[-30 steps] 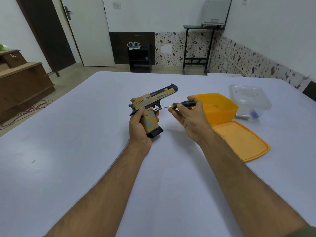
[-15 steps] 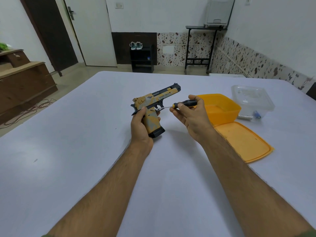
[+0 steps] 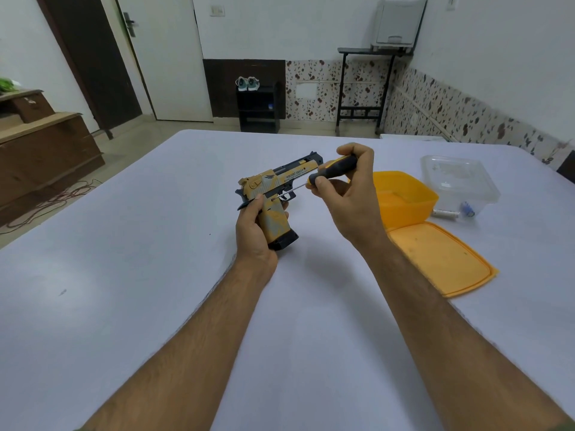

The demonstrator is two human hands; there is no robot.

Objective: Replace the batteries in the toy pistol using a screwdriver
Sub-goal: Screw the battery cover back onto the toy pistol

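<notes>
Frame centre: left hand (image 3: 253, 236) gripping toy pistol (image 3: 273, 194) by grip, steadying it above bench (image 3: 124, 275) — side turned toward tool. Right hand (image 3: 345, 194) pinching screwdriver (image 3: 329, 172), slanting its tip down-left onto grip screw, likely loosening battery cover.

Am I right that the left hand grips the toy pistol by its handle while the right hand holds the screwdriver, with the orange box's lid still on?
Not quite. The head view shows the orange box open, its lid lying on the table beside it. The left hand does grip the toy pistol; the right hand holds the screwdriver.
</notes>
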